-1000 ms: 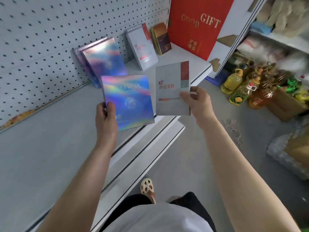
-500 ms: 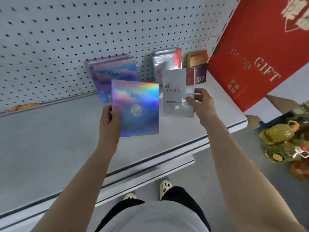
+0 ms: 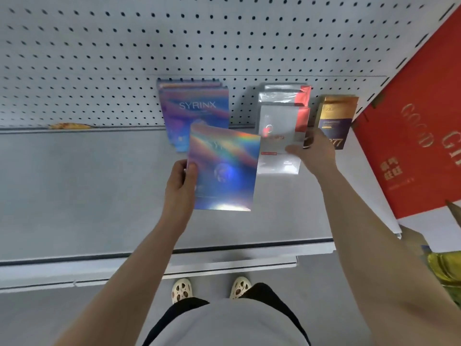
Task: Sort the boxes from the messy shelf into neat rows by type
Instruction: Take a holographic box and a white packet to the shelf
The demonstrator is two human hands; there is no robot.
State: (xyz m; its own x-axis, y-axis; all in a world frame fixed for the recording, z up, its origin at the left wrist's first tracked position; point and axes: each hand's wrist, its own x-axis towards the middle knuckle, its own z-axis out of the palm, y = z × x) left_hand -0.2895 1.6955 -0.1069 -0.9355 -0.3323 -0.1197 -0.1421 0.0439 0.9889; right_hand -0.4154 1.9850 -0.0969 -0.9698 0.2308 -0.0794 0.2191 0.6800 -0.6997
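My left hand (image 3: 180,182) grips the left edge of a holographic box (image 3: 224,168), held above the grey shelf (image 3: 74,196). Behind it a row of matching SYRINX boxes (image 3: 197,108) leans against the pegboard. My right hand (image 3: 313,151) holds a silver box with a red corner (image 3: 279,143) by its right edge, just in front of more silver-and-red boxes (image 3: 287,94). Whether the held silver box touches the shelf I cannot tell. Gold-and-navy boxes (image 3: 336,118) stand to the right, partly hidden by my right hand.
A big red gift box (image 3: 424,136) leans at the shelf's right end. The white pegboard (image 3: 174,33) backs the shelf. A small orange item (image 3: 66,126) lies at the back left. Yellow-green goods (image 3: 446,268) sit at the lower right. My feet (image 3: 212,289) stand below the shelf edge.
The view has swung to face the shelf. Both hands have carried their boxes forward; the silver box now sits right in front of its matching row, the holographic box nearer the SYRINX row.
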